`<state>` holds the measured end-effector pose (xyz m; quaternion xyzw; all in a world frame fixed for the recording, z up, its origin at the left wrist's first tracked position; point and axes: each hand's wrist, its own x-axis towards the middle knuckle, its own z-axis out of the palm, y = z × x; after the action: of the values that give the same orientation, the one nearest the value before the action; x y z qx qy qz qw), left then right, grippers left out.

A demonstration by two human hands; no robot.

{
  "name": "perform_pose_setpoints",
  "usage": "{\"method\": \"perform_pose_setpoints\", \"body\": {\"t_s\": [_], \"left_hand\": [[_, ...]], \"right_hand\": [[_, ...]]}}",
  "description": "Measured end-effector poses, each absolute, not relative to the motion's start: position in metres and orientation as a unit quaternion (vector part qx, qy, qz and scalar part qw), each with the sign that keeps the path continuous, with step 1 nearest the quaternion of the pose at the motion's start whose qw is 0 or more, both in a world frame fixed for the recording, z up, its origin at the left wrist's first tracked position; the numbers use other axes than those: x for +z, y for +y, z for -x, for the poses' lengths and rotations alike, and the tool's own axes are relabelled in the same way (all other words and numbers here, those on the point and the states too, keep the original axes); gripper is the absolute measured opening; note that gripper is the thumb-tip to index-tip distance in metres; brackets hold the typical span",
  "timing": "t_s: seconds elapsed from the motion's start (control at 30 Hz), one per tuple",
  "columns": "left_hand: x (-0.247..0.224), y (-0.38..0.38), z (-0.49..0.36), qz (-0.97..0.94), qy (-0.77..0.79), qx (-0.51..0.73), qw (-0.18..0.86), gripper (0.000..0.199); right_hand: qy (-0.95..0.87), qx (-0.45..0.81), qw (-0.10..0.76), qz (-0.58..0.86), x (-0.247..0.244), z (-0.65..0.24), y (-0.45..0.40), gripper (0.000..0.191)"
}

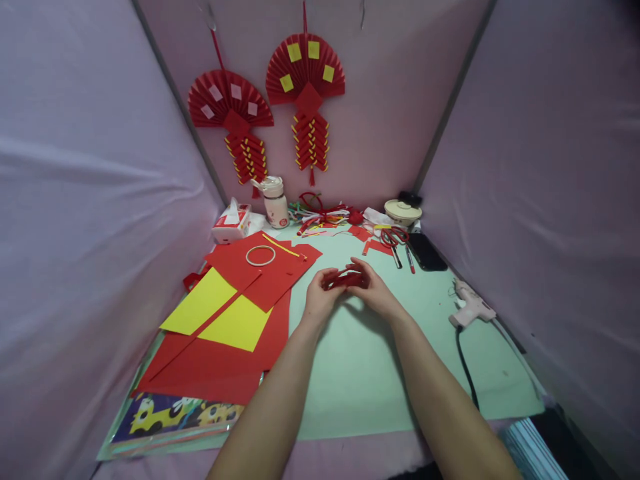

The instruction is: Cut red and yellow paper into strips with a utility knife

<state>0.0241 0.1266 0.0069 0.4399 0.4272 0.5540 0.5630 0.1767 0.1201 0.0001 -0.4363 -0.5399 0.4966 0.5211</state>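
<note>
My left hand (pixel 319 297) and my right hand (pixel 379 293) meet over the middle of the mat. Between their curled fingers is a dark red piece (pixel 351 280), thin and perhaps loop-shaped; the fingers hide much of it, and I cannot tell its exact kind. Left of my hands lie red paper sheets (pixel 260 293) with a yellow sheet (pixel 195 303) among them. A long thin red strip (pixel 210 320) crosses the yellow sheet. On the upper red sheet rest a pale ring (pixel 249 261) and a narrow yellow strip (pixel 280 245).
A glue gun (pixel 470 305) with its cable lies at right, a black phone (pixel 427 252) beyond it. Scissors (pixel 393 235), pens (pixel 410 259), a bottle (pixel 277 203) and a tissue box (pixel 233 225) stand or lie farther back. Red fan decorations (pixel 306 67) hang on the back wall.
</note>
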Motion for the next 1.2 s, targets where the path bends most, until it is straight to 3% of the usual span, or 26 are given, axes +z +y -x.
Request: {"method": "perform_pose_setpoints", "body": {"t_s": [0.13, 0.3, 0.47, 0.6, 0.73, 0.97, 1.2], "left_hand": [[0.002, 0.131, -0.019, -0.472, 0.469, 0.534, 0.521, 0.045], [0.001, 0.134, -0.016, -0.500, 0.491, 0.519, 0.489, 0.040], [0.004, 0.131, -0.015, -0.522, 0.495, 0.496, 0.486, 0.040], [0.003, 0.129, -0.017, -0.517, 0.493, 0.493, 0.497, 0.053], [-0.001, 0.130, -0.020, -0.484, 0.482, 0.505, 0.528, 0.069], [-0.004, 0.128, -0.018, -0.511, 0.496, 0.491, 0.502, 0.044], [-0.005, 0.126, -0.019, -0.503, 0.521, 0.510, 0.464, 0.026]], "right_hand": [[-0.502, 0.500, 0.525, 0.472, -0.010, -0.173, 0.125, 0.071], [-0.524, 0.470, 0.511, 0.493, -0.005, -0.172, 0.124, 0.045], [-0.591, 0.427, 0.445, 0.519, 0.018, -0.183, 0.127, 0.032], [-0.594, 0.448, 0.408, 0.529, 0.031, -0.187, 0.129, 0.020], [-0.546, 0.470, 0.435, 0.540, 0.031, -0.185, 0.131, 0.029], [-0.459, 0.425, 0.490, 0.607, 0.038, -0.192, 0.189, 0.040], [-0.466, 0.354, 0.388, 0.712, 0.043, -0.160, 0.289, 0.031]]}}
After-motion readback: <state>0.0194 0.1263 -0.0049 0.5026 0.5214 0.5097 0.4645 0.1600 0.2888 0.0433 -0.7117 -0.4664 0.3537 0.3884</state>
